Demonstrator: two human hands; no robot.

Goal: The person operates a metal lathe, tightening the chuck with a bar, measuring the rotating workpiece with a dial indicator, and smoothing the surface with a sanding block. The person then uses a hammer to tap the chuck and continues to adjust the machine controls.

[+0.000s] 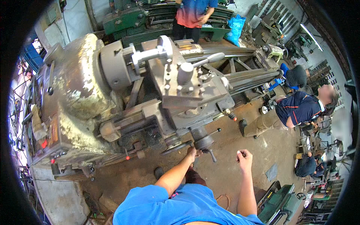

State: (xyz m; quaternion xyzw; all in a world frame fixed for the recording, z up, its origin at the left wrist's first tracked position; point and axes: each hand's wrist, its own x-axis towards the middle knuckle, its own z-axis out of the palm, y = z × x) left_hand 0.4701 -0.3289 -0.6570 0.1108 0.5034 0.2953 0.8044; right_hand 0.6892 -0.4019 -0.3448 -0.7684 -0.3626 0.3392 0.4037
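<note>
A large worn lathe fills the left and middle of the view. My left hand (192, 153) is closed at the right edge of the carriage handwheel (175, 148), just below a round crank hub (203, 141); some of its fingers are hidden. My right hand (245, 160) is raised apart from the machine, its fingers curled together. Something small and pale shows at its fingertips, too small to name. A shiny metal workpiece (150, 54) with a flanged end sits in the grey chuck (115, 66). Right of it stands the square tool post (182, 84) with its lever (210, 59).
Across the lathe a person (193, 17) stands beside green machinery (125, 22) and a blue bag (236, 30). Another person in a dark shirt (298, 108) is at the right. A green machine (277, 206) stands near my right elbow. Red-knobbed levers (127, 157) stick out below the bed.
</note>
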